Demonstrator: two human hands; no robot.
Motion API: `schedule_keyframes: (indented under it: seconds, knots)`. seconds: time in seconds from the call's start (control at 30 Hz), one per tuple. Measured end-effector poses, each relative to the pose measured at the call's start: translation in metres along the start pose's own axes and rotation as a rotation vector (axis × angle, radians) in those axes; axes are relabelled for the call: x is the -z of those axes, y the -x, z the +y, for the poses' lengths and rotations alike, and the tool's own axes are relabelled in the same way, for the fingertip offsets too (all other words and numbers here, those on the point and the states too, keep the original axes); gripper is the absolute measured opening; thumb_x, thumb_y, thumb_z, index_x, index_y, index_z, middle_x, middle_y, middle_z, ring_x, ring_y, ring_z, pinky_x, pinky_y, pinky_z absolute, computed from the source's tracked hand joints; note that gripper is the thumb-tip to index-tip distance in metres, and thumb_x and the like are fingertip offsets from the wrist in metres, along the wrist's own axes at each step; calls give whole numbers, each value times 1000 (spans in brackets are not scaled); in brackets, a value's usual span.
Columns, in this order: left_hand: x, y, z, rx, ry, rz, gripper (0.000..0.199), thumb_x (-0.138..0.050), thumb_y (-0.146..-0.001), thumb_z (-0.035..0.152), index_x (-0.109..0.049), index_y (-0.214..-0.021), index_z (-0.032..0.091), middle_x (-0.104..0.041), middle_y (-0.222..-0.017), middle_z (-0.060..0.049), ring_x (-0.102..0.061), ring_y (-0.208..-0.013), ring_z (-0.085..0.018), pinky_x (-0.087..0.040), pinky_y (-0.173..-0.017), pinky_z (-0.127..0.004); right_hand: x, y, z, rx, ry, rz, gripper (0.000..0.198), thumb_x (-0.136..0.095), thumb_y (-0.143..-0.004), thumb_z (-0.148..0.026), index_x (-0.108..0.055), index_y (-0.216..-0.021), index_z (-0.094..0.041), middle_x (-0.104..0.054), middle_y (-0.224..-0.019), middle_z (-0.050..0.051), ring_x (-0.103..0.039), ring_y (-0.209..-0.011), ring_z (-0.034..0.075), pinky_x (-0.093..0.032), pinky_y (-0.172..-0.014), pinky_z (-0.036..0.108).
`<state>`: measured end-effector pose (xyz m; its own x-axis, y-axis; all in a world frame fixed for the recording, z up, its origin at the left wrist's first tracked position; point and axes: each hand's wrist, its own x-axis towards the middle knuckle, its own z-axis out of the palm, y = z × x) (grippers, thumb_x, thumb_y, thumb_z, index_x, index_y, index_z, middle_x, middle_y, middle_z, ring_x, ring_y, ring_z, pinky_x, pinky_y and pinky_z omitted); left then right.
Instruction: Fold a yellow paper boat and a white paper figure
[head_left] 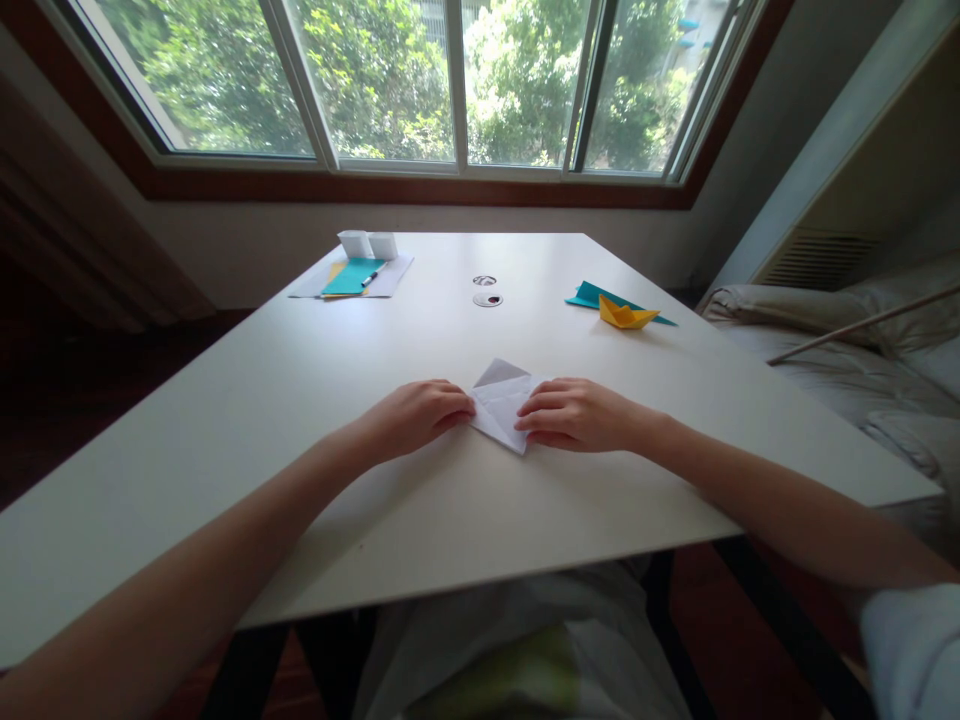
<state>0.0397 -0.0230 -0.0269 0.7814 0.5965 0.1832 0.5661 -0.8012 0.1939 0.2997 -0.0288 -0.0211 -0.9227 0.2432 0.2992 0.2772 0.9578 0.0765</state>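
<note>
A folded piece of white paper [501, 404] lies on the white table between my hands, one corner pointing away from me and another toward me. My left hand [431, 412] pinches its left corner, fingers together. On the right side, my right hand [571, 414] covers that edge of the paper, its fingers curled and resting over the top. The right corner and both thumbs are largely hidden by the hands.
At the far right sit a yellow paper boat [627, 314] and a teal folded paper [592, 295]. Far left are teal sheets [354, 276], a marker [373, 274] and white folded paper shapes [367, 244]. Two round discs [487, 299] lie mid-table. A window is beyond.
</note>
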Motion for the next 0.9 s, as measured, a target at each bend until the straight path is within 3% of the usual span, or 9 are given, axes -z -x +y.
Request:
schedule_keyframes:
  seconds: [0.4, 0.67, 0.77, 0.9]
  knots:
    - [0, 1, 3, -8, -30, 2, 22, -43, -88, 21, -64, -94, 19, -65, -92, -6, -60, -85, -17, -45, -76, -26, -1, -2, -3, -12, 10, -75, 25, -40, -91, -27, -64, -94, -19, -66, -94, 5, -58, -85, 14, -43, -70, 25]
    - [2, 0, 7, 7, -33, 7, 24, -41, -89, 23, -64, -95, 19, -65, -92, -6, -59, -86, -17, -44, -76, -26, -8, -4, -1, 35, 130, -107, 23, -36, -92, -20, -59, -92, -18, -64, -92, 5, -54, -82, 15, -40, -70, 27]
    - [4, 1, 10, 31, -61, 1, 26, -41, -89, 31, -62, -99, 21, -64, -94, -6, -58, -87, -18, -44, -75, -27, -10, -5, -1, 10, 127, -66, 20, -37, -91, -19, -57, -92, -18, -64, -89, 5, -55, -81, 15, -40, -70, 27]
    - [4, -1, 17, 63, -127, 8, 37, -45, -84, 48, -59, -106, 21, -63, -93, -6, -57, -86, -20, -44, -72, -29, -9, -10, -4, -113, 61, 108, 19, -38, -91, -23, -55, -88, -17, -63, -81, 4, -56, -73, 14, -41, -68, 26]
